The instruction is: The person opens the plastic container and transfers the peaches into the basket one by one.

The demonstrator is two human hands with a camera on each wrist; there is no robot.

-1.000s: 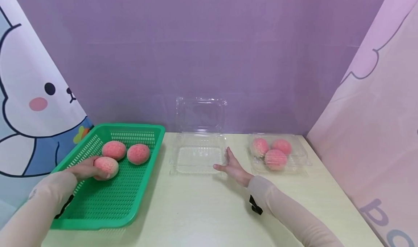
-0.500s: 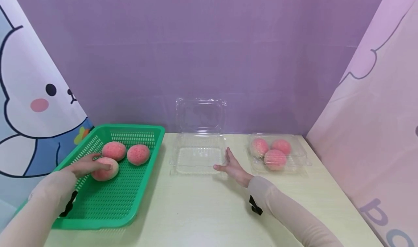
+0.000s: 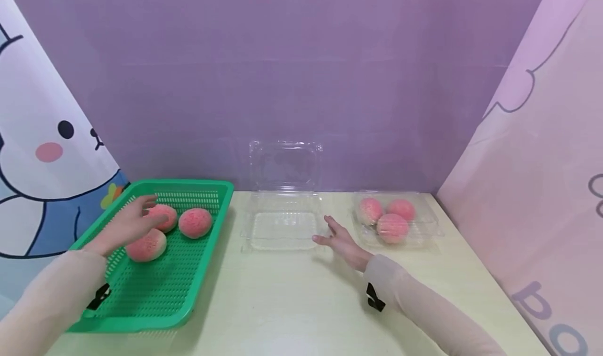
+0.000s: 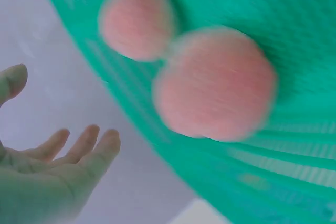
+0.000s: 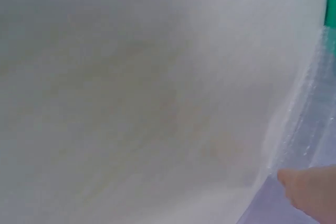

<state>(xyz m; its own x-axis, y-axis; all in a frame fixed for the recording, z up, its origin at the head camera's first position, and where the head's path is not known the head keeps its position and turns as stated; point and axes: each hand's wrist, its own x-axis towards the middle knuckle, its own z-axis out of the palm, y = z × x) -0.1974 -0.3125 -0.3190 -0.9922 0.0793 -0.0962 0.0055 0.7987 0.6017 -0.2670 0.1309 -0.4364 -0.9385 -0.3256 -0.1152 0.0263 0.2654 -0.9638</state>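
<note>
My left hand hovers over the green plastic basket, fingers spread and holding nothing. Beneath it lies a pink-and-cream peach; a second peach is partly hidden behind the fingers, and a third peach sits to their right. In the left wrist view two peaches appear blurred, the larger peach apart from the hand. My right hand is held with extended fingers at the right side of a clear plastic clamshell box, whose lid stands raised. Whether it touches the box is unclear.
On the right of the pale table is another clear clamshell box with three peaches inside, its lid down. A purple backdrop rises behind, and printed cloth panels flank both sides.
My left hand, earlier on the nearest peach, has lifted off it and moved up. That peach has turned and lies slightly nearer the left. The right hand stays beside the raised-lid box.
</note>
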